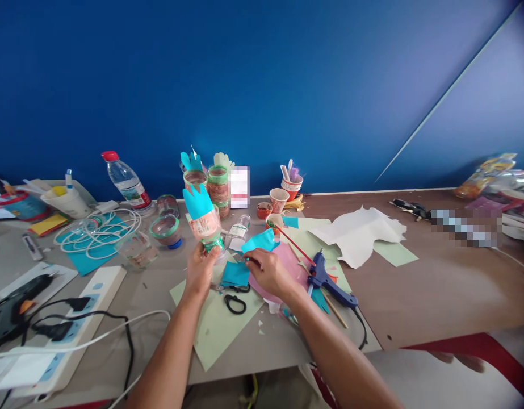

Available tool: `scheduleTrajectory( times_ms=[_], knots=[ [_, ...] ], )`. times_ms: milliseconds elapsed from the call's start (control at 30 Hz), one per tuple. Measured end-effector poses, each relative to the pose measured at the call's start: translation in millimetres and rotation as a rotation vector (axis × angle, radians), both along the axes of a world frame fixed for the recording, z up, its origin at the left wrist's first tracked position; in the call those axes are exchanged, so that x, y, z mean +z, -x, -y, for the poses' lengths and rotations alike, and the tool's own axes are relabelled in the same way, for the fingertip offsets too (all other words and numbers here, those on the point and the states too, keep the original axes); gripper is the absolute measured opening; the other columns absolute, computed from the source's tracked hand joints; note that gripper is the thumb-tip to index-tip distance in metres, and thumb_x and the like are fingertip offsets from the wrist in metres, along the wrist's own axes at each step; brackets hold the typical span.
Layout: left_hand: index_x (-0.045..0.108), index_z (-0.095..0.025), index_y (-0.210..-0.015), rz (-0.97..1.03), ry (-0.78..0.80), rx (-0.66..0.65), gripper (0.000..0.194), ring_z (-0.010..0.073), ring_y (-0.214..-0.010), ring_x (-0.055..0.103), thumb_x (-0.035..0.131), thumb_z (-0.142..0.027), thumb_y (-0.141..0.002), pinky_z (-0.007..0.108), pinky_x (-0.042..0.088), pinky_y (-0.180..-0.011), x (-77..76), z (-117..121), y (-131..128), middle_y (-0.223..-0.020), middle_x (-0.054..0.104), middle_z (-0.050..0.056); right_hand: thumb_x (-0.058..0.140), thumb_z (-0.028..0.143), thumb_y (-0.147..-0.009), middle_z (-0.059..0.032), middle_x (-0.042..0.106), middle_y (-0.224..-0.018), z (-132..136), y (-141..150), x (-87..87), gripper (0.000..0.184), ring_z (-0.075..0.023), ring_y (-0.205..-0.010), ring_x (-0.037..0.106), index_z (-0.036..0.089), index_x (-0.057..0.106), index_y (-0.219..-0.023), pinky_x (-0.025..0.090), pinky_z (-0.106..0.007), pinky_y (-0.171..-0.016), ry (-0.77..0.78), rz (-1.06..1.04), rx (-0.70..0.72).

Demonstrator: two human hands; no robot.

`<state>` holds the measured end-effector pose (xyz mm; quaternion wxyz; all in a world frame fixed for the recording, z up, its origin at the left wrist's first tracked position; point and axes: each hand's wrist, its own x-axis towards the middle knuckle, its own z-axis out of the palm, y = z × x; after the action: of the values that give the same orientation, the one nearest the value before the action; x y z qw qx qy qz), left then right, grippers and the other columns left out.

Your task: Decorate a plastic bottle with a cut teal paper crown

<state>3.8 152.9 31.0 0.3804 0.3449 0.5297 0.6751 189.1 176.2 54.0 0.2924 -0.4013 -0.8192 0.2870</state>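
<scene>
My left hand is wrapped round the green-labelled lower part of a cut plastic bottle, held upright. A blue paper piece with a jagged, crown-like edge stands around its top. My right hand has its fingers pinched at the lower edge of a curved blue paper piece; the exact contact is partly hidden by the fingers. Below the hands lie a folded blue paper and black-handled scissors, their blades partly covered. Behind the held bottle stand cut bottles with paper petals.
A blue glue gun lies right of my right hand, its cord trailing over the front edge. Left are a white power strip with black plugs, a coiled white cable and a water bottle. Paper cups stand at the back.
</scene>
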Motion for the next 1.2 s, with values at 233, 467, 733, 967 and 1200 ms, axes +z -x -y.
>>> scheduleTrajectory(
  times_ms=[233,467,733,967,1200],
  knots=[
    [0.062,-0.016,-0.102,-0.095,-0.007,0.095,0.044,0.0227,-0.094,0.063,0.072,-0.044,-0.069,0.034,0.047,-0.085,2.8,-2,4,-0.099,0.068,0.007,0.051,0.013,-0.086,-0.0097,0.070,-0.099,-6,-3,-6.8,0.026,-0.0196,-0.086,0.065,0.016,0.069,-0.105,0.049,-0.030,-0.076,0.016,-0.037,-0.154],
    [0.052,-0.018,-0.113,-0.021,-0.021,0.125,0.056,0.0212,-0.092,0.065,0.076,-0.038,-0.066,0.033,0.049,-0.083,3.2,-3,1,-0.100,0.068,0.008,0.055,0.019,-0.087,-0.0119,0.067,-0.106,-4,-5,-2.8,0.027,-0.0236,-0.097,0.060,0.016,0.068,-0.111,0.047,-0.036,-0.088,-0.051,0.152,-0.042],
    [0.050,-0.019,-0.114,-0.190,0.049,0.155,0.052,0.0219,-0.093,0.066,0.072,-0.038,-0.070,0.033,0.050,-0.082,-1.9,-2,4,-0.098,0.069,0.008,0.062,0.035,-0.086,-0.0074,0.060,-0.129,3,-1,-1.8,0.030,-0.0353,-0.128,0.035,0.024,0.068,-0.112,0.027,-0.053,-0.105,-0.179,0.395,0.034],
    [0.052,-0.017,-0.112,-0.337,0.129,0.124,0.048,0.0230,-0.091,0.067,0.067,-0.039,-0.072,0.034,0.050,-0.081,1.5,2,3,-0.097,0.070,0.009,0.056,0.025,-0.089,-0.0078,0.071,-0.099,-8,-4,-6.3,0.017,-0.0261,-0.104,0.054,0.021,0.071,-0.092,0.034,-0.041,-0.095,-0.238,0.229,-0.227],
    [0.051,-0.018,-0.113,-0.305,0.151,-0.028,0.047,0.0215,-0.091,0.067,0.064,-0.042,-0.075,0.032,0.051,-0.077,5.9,6,-6,-0.100,0.070,0.008,0.057,0.021,-0.087,-0.0076,0.074,-0.095,-9,-3,-8.0,0.016,-0.0237,-0.091,0.061,0.018,0.072,-0.094,0.038,-0.035,-0.087,-0.200,0.114,-0.260]
  ],
)
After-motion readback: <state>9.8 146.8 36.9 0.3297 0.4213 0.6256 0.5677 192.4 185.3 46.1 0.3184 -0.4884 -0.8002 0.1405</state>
